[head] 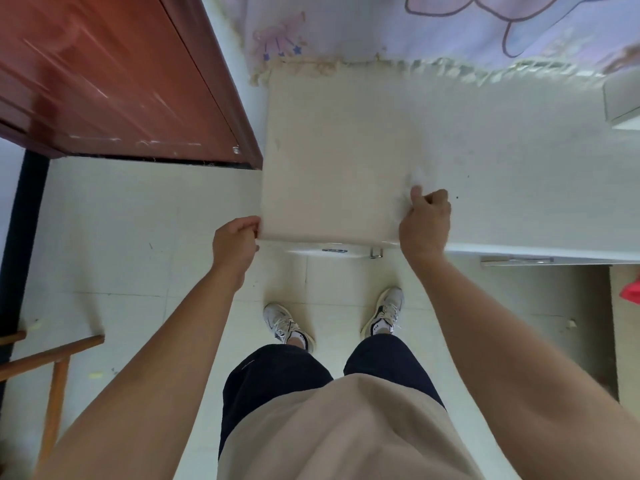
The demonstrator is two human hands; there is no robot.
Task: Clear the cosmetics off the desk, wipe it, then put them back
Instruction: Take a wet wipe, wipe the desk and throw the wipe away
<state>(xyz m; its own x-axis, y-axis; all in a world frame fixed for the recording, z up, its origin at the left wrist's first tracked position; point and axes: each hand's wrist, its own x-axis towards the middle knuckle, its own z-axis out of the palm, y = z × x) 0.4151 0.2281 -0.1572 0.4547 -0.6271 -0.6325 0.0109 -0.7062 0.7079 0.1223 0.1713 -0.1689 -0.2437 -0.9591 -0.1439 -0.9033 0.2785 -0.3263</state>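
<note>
Right at the near edge of the white tabletop, both hands are closed on a cream cloth that lies flat over the tabletop's left end. The left hand has its fingers curled tight round the cloth's near left corner, at the very corner of the tabletop, with the knuckles facing up and the wrist hanging out over the floor. The right hand sits a little further forward, resting on the tabletop and pinching the cloth's right-hand edge near its front corner; small wrinkles fan out in the cloth just beyond its fingertips. The cloth spans the whole gap between the two hands and stretches away from them to a frayed fringe at the far side. To the right of the right hand the tabletop runs on bare and white. Just below that hand, under the tabletop's front edge, a metal handle shows. Beyond the left hand stands a red-brown door, blurred. Past the cloth's far edge hangs a pale printed fabric. Beneath the hands the person's shoes stand on the floor, and a wooden frame sits well to the left of the left arm
</note>
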